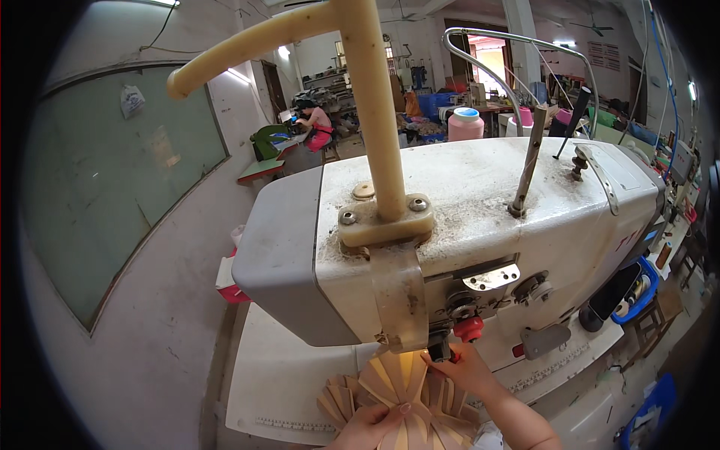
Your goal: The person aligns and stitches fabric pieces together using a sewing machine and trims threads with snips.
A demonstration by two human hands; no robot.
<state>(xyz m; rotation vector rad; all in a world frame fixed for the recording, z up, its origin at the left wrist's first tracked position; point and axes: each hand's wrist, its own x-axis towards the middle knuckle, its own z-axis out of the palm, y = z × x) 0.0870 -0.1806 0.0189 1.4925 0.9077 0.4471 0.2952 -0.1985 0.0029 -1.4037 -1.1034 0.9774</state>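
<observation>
A white sewing machine (480, 202) with a grey end cover stands before me. Below its head lies a bundle of beige, fan-shaped pieces (386, 379) with pleat-like strips, lit yellow near the needle area. My left hand (371, 426) grips the near part of the bundle, thumb on top and its other fingers mostly hidden. Bent fingers of my right hand (463, 369) pinch the bundle's upper right edge, close under the machine head. A red knob (469, 328) sits just above that hand. The needle and presser foot are hidden.
A yellowed post (375, 112) with a side arm rises from the machine top. Behind the machine stand a pink thread cone (466, 126) and a bent metal rail (517, 36). A blue basket (640, 291) is at the right. Another person (319, 124) sits working far back.
</observation>
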